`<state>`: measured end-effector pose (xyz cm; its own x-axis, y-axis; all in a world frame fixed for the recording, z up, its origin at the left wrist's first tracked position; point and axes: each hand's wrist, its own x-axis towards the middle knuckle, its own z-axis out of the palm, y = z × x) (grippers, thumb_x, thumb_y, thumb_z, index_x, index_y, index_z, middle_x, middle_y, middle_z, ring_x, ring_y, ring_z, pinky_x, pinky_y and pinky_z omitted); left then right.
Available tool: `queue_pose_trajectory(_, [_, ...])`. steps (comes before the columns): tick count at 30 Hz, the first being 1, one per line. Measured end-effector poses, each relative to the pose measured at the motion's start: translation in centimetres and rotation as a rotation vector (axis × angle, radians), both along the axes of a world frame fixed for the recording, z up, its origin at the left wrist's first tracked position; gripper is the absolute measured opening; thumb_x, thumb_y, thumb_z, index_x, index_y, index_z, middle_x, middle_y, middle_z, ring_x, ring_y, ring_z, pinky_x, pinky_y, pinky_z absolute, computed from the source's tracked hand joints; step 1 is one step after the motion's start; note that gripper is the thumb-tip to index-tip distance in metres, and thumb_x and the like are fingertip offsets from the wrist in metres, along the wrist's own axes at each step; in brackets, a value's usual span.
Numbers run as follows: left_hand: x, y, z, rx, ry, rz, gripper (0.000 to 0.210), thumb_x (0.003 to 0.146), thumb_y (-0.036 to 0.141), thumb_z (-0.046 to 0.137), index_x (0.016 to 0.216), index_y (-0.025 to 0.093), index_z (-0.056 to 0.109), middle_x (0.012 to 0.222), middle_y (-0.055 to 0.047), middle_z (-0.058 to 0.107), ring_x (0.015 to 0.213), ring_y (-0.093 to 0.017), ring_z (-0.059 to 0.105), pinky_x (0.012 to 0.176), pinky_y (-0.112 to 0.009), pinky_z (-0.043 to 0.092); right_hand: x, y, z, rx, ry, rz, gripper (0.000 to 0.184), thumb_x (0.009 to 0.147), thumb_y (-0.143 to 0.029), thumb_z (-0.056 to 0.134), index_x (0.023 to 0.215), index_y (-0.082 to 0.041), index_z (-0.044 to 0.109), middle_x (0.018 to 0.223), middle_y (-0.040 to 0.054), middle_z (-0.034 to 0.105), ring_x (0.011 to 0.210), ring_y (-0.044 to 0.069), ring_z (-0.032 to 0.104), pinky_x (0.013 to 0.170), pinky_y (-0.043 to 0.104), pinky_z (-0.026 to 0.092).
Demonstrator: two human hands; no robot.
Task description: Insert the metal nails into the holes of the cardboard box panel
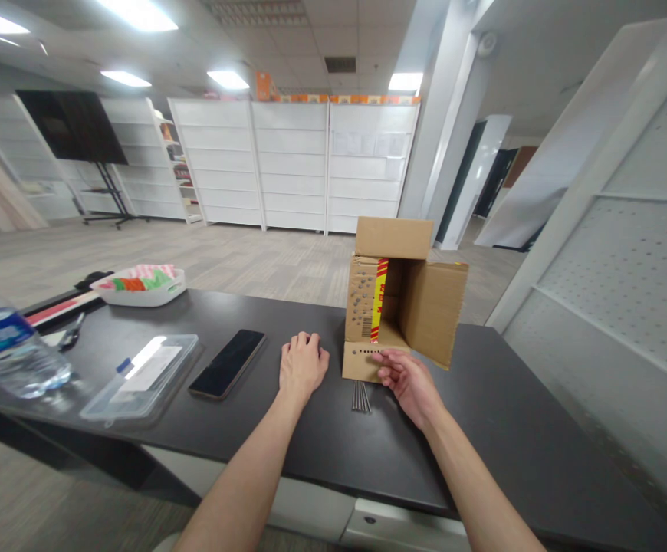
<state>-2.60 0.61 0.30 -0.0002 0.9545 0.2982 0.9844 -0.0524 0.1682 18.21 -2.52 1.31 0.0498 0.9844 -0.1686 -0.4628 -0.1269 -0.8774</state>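
An open cardboard box stands on the dark table with its opening toward me. Grey round spots dot its left panel, which also carries a yellow and red tape strip. A row of small dark dots runs across the lowered front flap. At that flap's right part is my right hand, its fingers loosely bent and apart, with no held thing visible. My left hand rests on the table left of the box, fingers bent downward and spread. Several thin metal nails lie side by side below the flap.
Left of my left hand lies a black phone, then a clear plastic case. A water bottle and a white basket with colourful contents stand farther left. A perforated white panel rises at the right.
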Motion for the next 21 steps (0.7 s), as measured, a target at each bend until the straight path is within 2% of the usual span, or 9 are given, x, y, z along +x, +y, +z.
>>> queue_pose_trajectory(5, [-0.03,-0.05,-0.01,0.009,0.011,-0.002,0.026,0.094,0.028,0.045,0.111,0.020,0.063,0.115,-0.011,0.062,0.109,-0.026,0.055,0.095,-0.040,0.039,-0.20,-0.14,0.22,-0.006,0.049,-0.027,0.032,0.062,-0.022,0.080,0.087,-0.020,0.060,0.086,0.0073,0.078,0.055,0.013,0.065,0.047,0.021,0.049])
queue_pose_trajectory(9, [0.03,-0.06,0.09,-0.003,0.003,0.004,0.026,0.094,0.028,0.044,0.110,0.020,0.063,0.115,-0.011,0.062,0.110,-0.026,0.054,0.095,-0.041,0.039,-0.28,-0.20,0.27,-0.012,0.048,-0.017,0.039,0.065,-0.021,0.078,0.101,-0.019,0.062,0.092,0.0076,0.078,0.060,0.015,0.069,0.052,0.024,0.054])
queue_pose_trajectory(14, [0.08,-0.03,0.16,-0.018,0.005,0.010,0.026,0.094,0.028,0.044,0.111,0.020,0.063,0.116,-0.011,0.062,0.111,-0.026,0.054,0.096,-0.040,0.039,-0.21,-0.21,0.30,-0.007,0.009,0.027,0.032,0.070,-0.021,0.076,0.100,-0.016,0.067,0.098,0.0096,0.077,0.065,0.016,0.071,0.058,0.026,0.058])
queue_pose_trajectory(18, [0.03,0.02,0.06,-0.006,0.006,0.009,0.026,0.094,0.029,0.045,0.110,0.021,0.063,0.115,-0.011,0.062,0.111,-0.026,0.054,0.095,-0.040,0.039,-0.23,-0.19,0.23,-0.008,0.017,-0.011,0.040,0.066,-0.021,0.077,0.104,-0.016,0.066,0.093,0.0090,0.078,0.064,0.016,0.070,0.057,0.027,0.057])
queue_pose_trajectory(21, [-0.01,-0.01,0.06,-0.002,0.007,0.004,0.026,0.094,0.029,0.045,0.110,0.020,0.063,0.115,-0.011,0.062,0.110,-0.026,0.055,0.095,-0.040,0.039,-0.37,-0.07,-0.31,0.013,-0.065,-0.075,0.044,0.062,-0.023,0.078,0.103,-0.016,0.063,0.084,0.0072,0.077,0.058,0.016,0.068,0.051,0.025,0.054])
